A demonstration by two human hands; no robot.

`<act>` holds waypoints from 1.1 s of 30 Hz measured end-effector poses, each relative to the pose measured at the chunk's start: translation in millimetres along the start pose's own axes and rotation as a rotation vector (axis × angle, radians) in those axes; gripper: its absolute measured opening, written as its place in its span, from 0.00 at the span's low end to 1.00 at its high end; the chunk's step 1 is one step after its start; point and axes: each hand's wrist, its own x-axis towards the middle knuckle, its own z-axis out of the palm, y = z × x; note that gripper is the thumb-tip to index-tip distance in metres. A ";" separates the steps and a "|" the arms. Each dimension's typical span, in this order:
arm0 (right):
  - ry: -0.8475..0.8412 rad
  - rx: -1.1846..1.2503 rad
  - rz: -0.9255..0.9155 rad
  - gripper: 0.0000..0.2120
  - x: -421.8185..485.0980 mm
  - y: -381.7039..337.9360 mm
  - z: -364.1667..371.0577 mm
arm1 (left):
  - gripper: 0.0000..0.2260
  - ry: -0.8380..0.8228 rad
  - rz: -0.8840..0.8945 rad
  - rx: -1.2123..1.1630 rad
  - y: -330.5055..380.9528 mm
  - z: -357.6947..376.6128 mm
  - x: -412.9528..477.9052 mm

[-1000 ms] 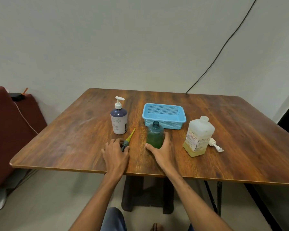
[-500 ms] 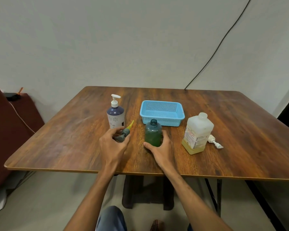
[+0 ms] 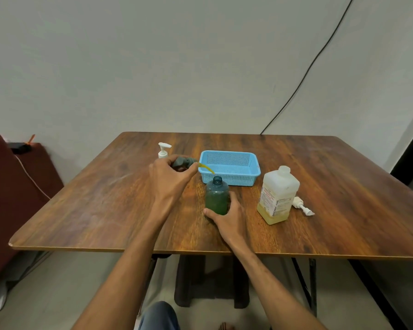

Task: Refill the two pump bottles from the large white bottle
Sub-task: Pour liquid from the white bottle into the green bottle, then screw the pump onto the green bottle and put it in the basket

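Note:
A green bottle stands open-necked near the middle of the wooden table; my right hand wraps its base. My left hand is raised above the table, gripping a grey pump head whose yellow tube slants down toward the green bottle's mouth. Behind my left hand only the white pump top of the purple pump bottle shows. The large white bottle stands uncapped to the right, with a little yellowish liquid at its bottom.
A light blue mesh basket sits just behind the green bottle. A white pump head lies on the table right of the large bottle. A dark red seat stands left of the table. A black cable runs down the wall.
My left hand picked the grey pump head up from the table and carried it up and right, toward the green bottle's neck. My right hand stayed on the green bottle.

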 end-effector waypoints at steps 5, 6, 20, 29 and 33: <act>-0.004 -0.006 -0.017 0.33 0.7 0.8 -0.8 | 0.14 -0.046 0.016 -0.003 15.0 5.5 9.5; -0.004 -0.013 -0.016 0.33 1.1 1.9 -0.1 | 0.15 -0.047 0.024 -0.009 18.7 6.2 10.6; -0.006 -0.051 -0.007 0.36 2.6 2.9 1.7 | 0.06 0.014 0.024 -0.136 55.7 13.3 26.4; 0.011 -0.050 -0.016 0.36 1.3 2.0 2.5 | 0.05 -0.068 -0.005 -0.113 42.2 31.8 21.0; 0.006 -0.013 -0.020 0.35 0.7 3.4 3.1 | 0.07 -0.110 -0.047 -0.050 25.6 43.4 20.6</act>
